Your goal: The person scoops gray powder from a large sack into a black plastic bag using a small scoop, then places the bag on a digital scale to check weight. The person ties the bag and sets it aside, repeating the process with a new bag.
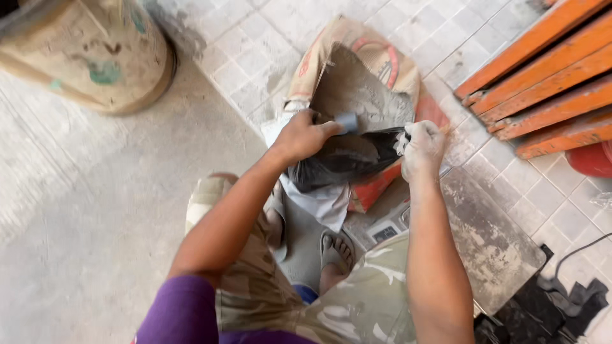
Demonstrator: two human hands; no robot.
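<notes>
- The person crouches over the tiled floor (255, 51), camouflage trousers (357, 299) and a sandalled foot (336, 250) nearest the camera.
- A black plastic bag (347, 159) lies open just beyond the foot; it serves as the landmark here.
- The left hand (305, 135) sits at the bag's left edge, fingers closed around a small grey scoop (348, 122) held over the bag's mouth.
- The right hand (422, 148), dusted white, is clenched on the bag's right rim, pulling it open.
- A white sheet (322, 204) lies under the bag's near side.
- A torn cement sack (357, 76) lies directly behind the bag, grey powder showing inside.
- A dusty flat board (491, 242) lies to the bag's right.
- Orange wooden planks (548, 70) lie farther right and beyond.
- A stained drum (83, 51) stands far to the bag's left.
</notes>
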